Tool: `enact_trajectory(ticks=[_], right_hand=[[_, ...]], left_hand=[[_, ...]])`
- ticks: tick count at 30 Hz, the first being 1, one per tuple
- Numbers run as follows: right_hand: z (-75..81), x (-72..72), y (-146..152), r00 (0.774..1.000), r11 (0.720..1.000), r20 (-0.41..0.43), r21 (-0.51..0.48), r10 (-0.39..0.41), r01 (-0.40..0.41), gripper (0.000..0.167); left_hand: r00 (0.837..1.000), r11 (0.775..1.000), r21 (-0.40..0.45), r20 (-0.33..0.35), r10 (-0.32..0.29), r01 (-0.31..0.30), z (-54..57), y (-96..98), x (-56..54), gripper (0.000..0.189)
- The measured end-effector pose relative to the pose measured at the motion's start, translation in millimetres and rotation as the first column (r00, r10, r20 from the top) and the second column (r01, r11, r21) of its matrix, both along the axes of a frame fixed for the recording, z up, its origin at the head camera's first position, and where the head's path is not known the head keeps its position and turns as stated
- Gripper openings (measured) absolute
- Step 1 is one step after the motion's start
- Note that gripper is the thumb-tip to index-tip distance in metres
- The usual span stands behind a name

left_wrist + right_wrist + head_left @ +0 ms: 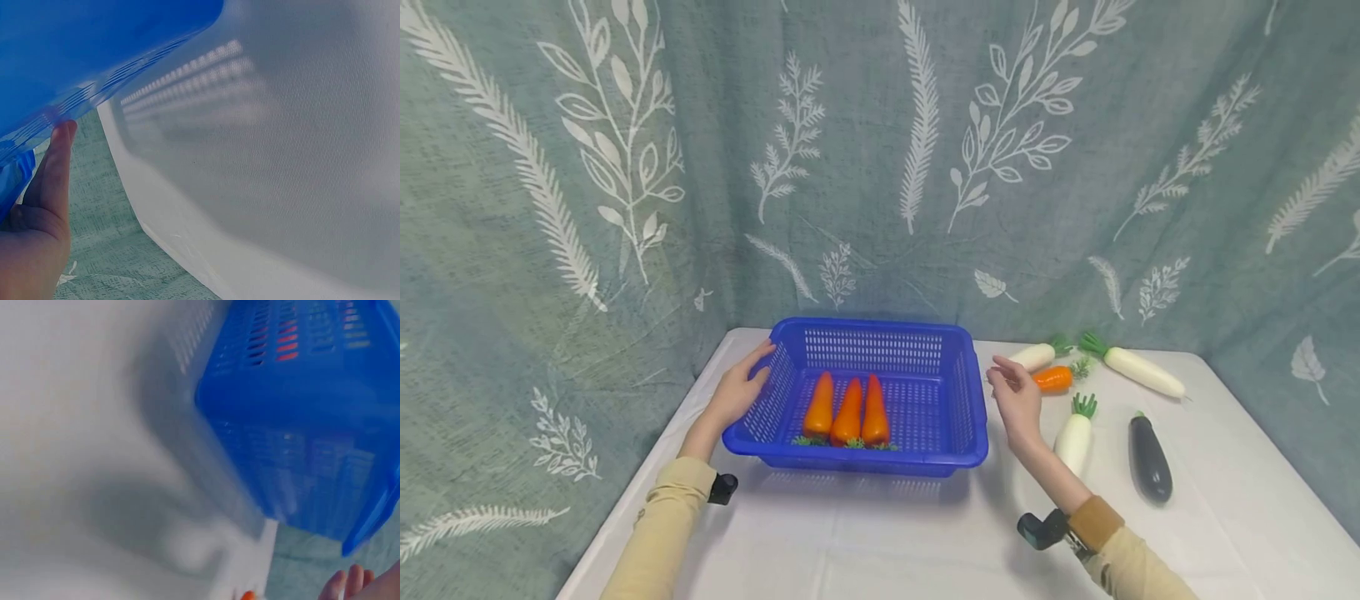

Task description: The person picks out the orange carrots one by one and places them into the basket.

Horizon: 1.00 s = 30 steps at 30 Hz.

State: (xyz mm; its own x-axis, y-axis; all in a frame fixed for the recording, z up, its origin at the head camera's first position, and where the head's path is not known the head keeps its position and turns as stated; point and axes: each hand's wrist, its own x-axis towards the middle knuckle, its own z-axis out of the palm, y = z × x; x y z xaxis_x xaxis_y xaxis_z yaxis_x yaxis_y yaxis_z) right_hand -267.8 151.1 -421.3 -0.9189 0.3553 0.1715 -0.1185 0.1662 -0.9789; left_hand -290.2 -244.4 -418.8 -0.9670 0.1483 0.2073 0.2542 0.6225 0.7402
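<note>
A blue plastic basket [857, 459] with slotted walls sits toward the back of the white table, with three orange carrots [847, 412] lying side by side in it, green tops toward the front. At the basket's left end is my left hand [737, 392], its fingers extended; in the left wrist view the fingertips [62, 134] meet the slotted side. My right hand [1018, 404] hovers off the basket's right end, fingers loosely bent and holding nothing. Another carrot [1052, 380] lies just beyond that hand, partly hidden by it.
Right of the basket lie white radishes: one at the back [1033, 357], one farther right [1144, 372], and one partly behind my right forearm [1073, 442]. A dark eggplant [1150, 458] lies near the right edge. A patterned green curtain [880, 167] closes off the back.
</note>
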Motion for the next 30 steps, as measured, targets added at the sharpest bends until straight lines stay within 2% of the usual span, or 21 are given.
enact_trajectory(ticks=[6,10,14,21,27,30], right_hand=[[-10.2,-5.7,15.6,0.987,0.997,0.146,-0.039,-0.061,0.068,0.043],[-17.0,-10.6,28.0,0.976,0.994,0.216,-0.094,-0.039,0.060,0.053],[-22.8,-13.9,38.2,0.967,0.991,0.253,-0.129,-0.011,0.045,0.062],[-26.6,-19.4,44.7,0.950,0.995,0.310,-0.074,-0.034,0.060,0.071],[-30.6,-24.3,44.0,0.935,0.993,0.353,-0.089,-0.042,0.079,0.074],[-33.4,-25.6,46.0,0.935,0.994,0.351,-0.067,-0.052,0.081,0.076]], left_hand=[[1.000,1.000,0.006,-0.001,0.003,-0.003,-3.1,-1.3,-0.9,0.044],[1.000,1.000,0.012,-0.002,0.005,-0.005,-3.3,-1.8,0.4,0.044],[1.000,1.000,0.005,-0.006,0.006,-0.006,-3.9,-1.6,1.0,0.044],[1.000,1.000,0.004,-0.011,0.005,-0.005,-4.8,-1.2,-1.1,0.044],[1.000,1.000,0.001,-0.013,0.010,-0.010,-3.2,-0.6,0.7,0.043],[1.000,1.000,0.003,-0.011,0.012,-0.012,-2.9,0.2,1.1,0.044]])
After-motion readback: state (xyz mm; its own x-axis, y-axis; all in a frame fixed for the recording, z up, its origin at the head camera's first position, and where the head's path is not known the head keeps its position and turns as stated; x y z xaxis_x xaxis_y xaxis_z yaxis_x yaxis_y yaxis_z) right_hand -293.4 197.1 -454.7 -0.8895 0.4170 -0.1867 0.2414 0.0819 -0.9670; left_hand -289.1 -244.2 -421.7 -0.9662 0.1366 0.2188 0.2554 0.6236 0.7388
